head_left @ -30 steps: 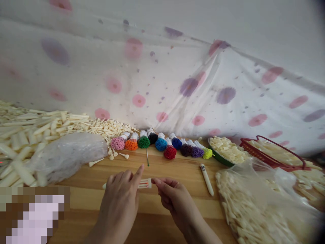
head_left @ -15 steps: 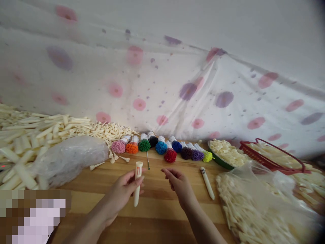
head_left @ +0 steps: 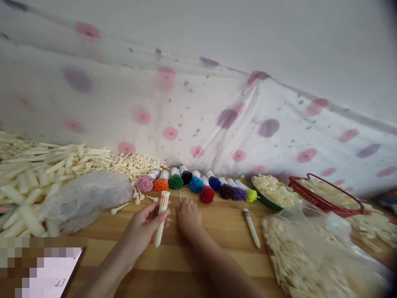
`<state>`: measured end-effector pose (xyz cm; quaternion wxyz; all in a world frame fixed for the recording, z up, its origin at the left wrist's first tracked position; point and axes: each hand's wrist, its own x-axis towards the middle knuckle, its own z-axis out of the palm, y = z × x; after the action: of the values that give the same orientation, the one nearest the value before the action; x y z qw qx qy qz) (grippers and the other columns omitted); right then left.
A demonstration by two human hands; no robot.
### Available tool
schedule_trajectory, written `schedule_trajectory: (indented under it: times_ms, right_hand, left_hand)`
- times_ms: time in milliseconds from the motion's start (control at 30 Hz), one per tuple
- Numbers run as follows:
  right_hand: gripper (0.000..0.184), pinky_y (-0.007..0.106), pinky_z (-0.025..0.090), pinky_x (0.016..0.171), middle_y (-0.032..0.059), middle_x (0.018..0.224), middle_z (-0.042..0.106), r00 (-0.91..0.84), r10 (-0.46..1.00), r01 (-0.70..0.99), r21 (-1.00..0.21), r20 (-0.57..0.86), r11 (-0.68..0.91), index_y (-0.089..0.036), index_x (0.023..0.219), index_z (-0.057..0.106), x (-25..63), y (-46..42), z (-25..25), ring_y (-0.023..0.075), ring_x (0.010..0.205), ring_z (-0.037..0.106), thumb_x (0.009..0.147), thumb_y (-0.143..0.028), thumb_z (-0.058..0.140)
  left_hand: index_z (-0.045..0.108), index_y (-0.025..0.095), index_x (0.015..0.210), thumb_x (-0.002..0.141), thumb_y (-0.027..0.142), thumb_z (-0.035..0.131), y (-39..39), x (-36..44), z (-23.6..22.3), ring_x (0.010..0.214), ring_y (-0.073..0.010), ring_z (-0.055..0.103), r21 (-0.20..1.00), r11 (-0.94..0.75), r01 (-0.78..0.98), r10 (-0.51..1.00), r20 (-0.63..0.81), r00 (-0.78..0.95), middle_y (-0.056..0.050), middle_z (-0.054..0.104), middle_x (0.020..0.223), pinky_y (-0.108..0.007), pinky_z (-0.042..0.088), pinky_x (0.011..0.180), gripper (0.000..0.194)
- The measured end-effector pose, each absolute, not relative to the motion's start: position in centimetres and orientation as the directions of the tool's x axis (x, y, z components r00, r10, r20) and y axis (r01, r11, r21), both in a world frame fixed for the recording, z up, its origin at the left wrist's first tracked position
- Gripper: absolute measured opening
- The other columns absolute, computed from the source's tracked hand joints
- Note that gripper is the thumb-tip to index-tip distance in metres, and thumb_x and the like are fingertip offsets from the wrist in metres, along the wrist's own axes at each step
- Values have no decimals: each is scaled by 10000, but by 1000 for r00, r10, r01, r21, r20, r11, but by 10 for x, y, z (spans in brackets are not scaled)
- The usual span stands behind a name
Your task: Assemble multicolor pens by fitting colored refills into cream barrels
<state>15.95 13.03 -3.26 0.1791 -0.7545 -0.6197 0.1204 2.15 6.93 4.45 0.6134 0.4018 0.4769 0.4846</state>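
My left hand [head_left: 149,219] is closed around a cream multicolour pen barrel [head_left: 160,225], held upright with a slight tilt. Slots show near its top, with orange-red inside. To its right, my right hand [head_left: 190,216] is low over the table, its fingers curled down at a thin pen refill [head_left: 179,195]. The refill's lower end is hidden by those fingers. Beyond the hands lie bundles of pen refills with coloured ends: pink [head_left: 145,183], orange [head_left: 161,183], green [head_left: 175,181], black, blue, red [head_left: 206,193], purple and yellow [head_left: 251,194].
Piles of cream pen barrels [head_left: 27,182] and small cream parts cover the left side beside a clear plastic bag [head_left: 93,198]. An assembled-looking pen [head_left: 251,228] lies right of centre. A green bowl [head_left: 269,204], a red basket [head_left: 328,205] and a filled bag [head_left: 307,252] stand at right.
My left hand has turned the pen barrel from lying sideways to upright and moved slightly left. My right hand has left the barrel's end and reached forward and left to the green-tipped refill.
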Motion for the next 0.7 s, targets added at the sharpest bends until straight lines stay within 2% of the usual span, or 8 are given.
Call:
schedule_trajectory:
  times_ms: [167, 233, 300, 367, 433, 567, 633, 700]
  right_hand:
    - [200, 414, 475, 828, 68, 1086, 595, 255, 966, 871, -443, 35, -214, -143, 1041, 582, 178, 126, -35, 206, 968, 581, 899, -274, 531]
    - [165, 388, 488, 788, 54, 1000, 619, 265, 964, 832, -511, 25, -215, -135, 985, 590, 195, 123, -27, 186, 890, 603, 894, -262, 536]
    - [118, 331, 498, 689, 21, 808, 633, 237, 971, 772, -609, 7, -184, -133, 860, 585, 213, 118, -15, 156, 734, 620, 881, -241, 541]
    - [156, 267, 475, 561, -6, 647, 605, 187, 982, 680, -723, 6, -125, -163, 742, 539, 229, 108, -1, 135, 581, 600, 868, -254, 525]
    - [218, 237, 442, 464, -13, 599, 581, 152, 988, 566, -822, 27, -64, -187, 704, 494, 241, 96, 15, 124, 504, 566, 849, -348, 514]
    - [386, 240, 431, 412, -10, 566, 568, 126, 989, 371, -929, 73, 21, -189, 700, 505, 255, 69, 45, 123, 465, 531, 708, -564, 594]
    - [412, 234, 426, 396, -15, 543, 569, 119, 989, 252, -966, 87, 55, -179, 724, 537, 260, 59, 55, 113, 439, 513, 651, -565, 662]
    - [376, 217, 415, 384, -27, 522, 568, 109, 988, 104, -989, 114, 103, -171, 760, 581, 264, 53, 60, 97, 415, 497, 630, -491, 730]
  left_hand:
    - [648, 178, 787, 543, 412, 769, 67, 21, 46, 695, -183, 628, 977, 124, -175, 991, -114, 70, 5, 661, 732, -317, 495, 691, 359]
    - [639, 176, 765, 557, 414, 759, 66, 22, 46, 698, -178, 612, 983, 94, -157, 994, -83, 75, 9, 645, 726, -308, 488, 679, 338]
    - [627, 176, 738, 568, 402, 756, 65, 23, 46, 675, -167, 587, 989, 68, -135, 995, -57, 78, 22, 623, 687, -295, 472, 662, 311]
    - [616, 178, 714, 578, 385, 757, 65, 23, 45, 645, -157, 565, 992, 55, -112, 995, -45, 86, 36, 603, 649, -284, 452, 642, 285]
    - [611, 179, 710, 586, 375, 758, 65, 24, 43, 637, -152, 556, 994, 55, -98, 994, -45, 100, 41, 596, 641, -276, 440, 636, 275]
    - [625, 180, 773, 630, 387, 738, 63, 25, 41, 682, -152, 581, 993, 80, -90, 985, -65, 157, 33, 620, 695, -270, 450, 666, 276]
    - [638, 180, 814, 646, 397, 730, 62, 26, 39, 698, -156, 598, 991, 99, -85, 978, -81, 190, 25, 639, 727, -271, 463, 678, 289]
    - [647, 183, 857, 660, 403, 727, 61, 26, 36, 712, -161, 610, 990, 121, -78, 969, -101, 227, 14, 660, 763, -272, 473, 690, 306]
